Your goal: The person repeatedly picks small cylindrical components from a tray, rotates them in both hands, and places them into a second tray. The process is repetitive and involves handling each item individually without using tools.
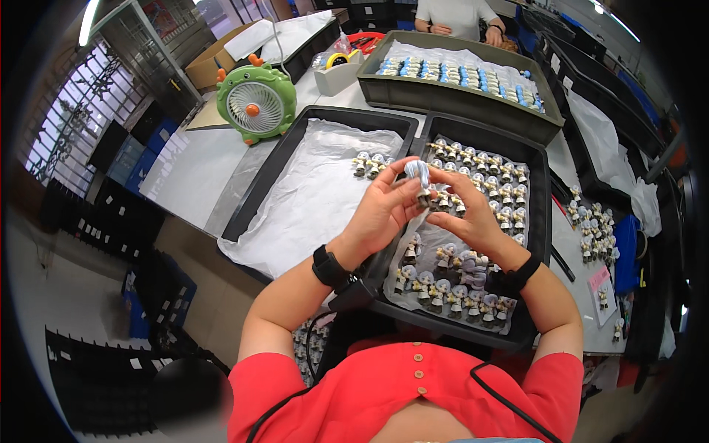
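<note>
A small figurine [418, 173] with pale blue-white hair is held up between my two hands, over the inner edges of two black trays. My left hand [380, 214] pinches it between thumb and fingers from the left. From the right, my right hand [473, 215] curls around it, index finger at the hair and thumb lower down by its base. Beneath my right hand, the right black tray [541, 214] bears rows of similar figurines [458, 295] on white paper. In the left black tray [247, 193], white paper is spread, with a few figurines [362, 164] near its far right corner.
A green fan [255, 103] stands behind the left tray. Farther back is a grey-green bin [369, 87] of blue-and-white figurines, with a person [458, 18] beyond it. More figurines [593, 230] and a blue box [628, 255] lie at right. A white tape holder [336, 78] stands behind.
</note>
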The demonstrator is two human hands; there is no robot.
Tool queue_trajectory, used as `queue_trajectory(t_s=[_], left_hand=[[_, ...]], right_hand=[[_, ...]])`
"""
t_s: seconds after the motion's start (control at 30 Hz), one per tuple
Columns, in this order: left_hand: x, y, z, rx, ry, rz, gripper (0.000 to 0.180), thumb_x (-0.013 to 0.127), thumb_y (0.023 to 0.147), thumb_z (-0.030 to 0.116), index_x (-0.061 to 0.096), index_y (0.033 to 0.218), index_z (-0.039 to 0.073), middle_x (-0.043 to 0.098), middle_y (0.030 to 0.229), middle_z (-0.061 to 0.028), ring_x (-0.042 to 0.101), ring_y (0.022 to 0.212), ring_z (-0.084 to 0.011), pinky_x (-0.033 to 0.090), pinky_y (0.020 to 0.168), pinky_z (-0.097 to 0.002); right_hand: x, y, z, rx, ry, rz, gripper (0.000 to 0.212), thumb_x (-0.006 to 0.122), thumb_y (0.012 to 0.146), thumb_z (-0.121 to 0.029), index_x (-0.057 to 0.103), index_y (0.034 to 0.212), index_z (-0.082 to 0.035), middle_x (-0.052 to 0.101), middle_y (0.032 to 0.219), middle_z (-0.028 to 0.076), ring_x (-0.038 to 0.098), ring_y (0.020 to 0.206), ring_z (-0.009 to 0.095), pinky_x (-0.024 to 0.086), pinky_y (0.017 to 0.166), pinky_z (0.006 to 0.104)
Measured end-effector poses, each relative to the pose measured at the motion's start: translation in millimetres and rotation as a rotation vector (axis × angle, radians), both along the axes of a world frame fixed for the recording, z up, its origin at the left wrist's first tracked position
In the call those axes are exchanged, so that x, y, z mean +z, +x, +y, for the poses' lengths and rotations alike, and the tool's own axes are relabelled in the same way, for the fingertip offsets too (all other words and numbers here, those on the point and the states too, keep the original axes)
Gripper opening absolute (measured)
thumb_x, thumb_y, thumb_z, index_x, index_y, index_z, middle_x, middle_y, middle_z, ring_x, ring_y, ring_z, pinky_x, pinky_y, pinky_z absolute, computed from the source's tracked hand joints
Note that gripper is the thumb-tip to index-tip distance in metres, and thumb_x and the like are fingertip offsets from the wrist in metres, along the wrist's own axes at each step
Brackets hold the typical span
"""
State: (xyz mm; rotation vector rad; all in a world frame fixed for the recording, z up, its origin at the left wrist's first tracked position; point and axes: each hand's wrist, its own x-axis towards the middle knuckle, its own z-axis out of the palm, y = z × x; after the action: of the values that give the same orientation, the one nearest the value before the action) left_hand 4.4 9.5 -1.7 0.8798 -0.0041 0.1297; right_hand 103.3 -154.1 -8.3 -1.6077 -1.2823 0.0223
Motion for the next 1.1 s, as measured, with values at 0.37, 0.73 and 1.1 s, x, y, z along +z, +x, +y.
queue_trajectory(t_s=[0.37,0.73,1.1], left_hand=[[-49,60,191,0.53,0.954,0.456,0.039,0.074,0.073,0.015,0.059,0.104,-0.003,0.066,0.086,-0.01,0.064,0.07,-0.0149,0.052,0.062,-0.0273],[-127,96,220,0.615,1.314,0.651,0.031,0.073,0.066,0.015,0.067,0.092,0.001,0.068,0.083,-0.0117,0.065,0.075,-0.0201,0.051,0.069,-0.0296],[-111,92,200,0.545,1.201,0.641,0.03,0.073,0.069,0.014,0.067,0.095,0.0,0.068,0.082,-0.0112,0.065,0.067,-0.0176,0.052,0.065,-0.0282]], right_hand=[[3,12,1,-0.062,0.039,-0.001,0.045,0.071,0.076,-0.021,0.057,0.115,-0.005,0.058,0.112,0.012,0.054,0.105,0.025,0.043,0.087,0.0327],[-2,19,0,-0.128,0.027,-0.023,0.038,0.07,0.076,-0.018,0.06,0.109,-0.004,0.06,0.108,0.014,0.057,0.101,0.027,0.045,0.086,0.0336],[-14,26,-2,-0.024,-0.216,0.053,0.037,0.069,0.077,-0.02,0.06,0.108,-0.002,0.061,0.102,0.011,0.058,0.093,0.024,0.046,0.078,0.0316]])
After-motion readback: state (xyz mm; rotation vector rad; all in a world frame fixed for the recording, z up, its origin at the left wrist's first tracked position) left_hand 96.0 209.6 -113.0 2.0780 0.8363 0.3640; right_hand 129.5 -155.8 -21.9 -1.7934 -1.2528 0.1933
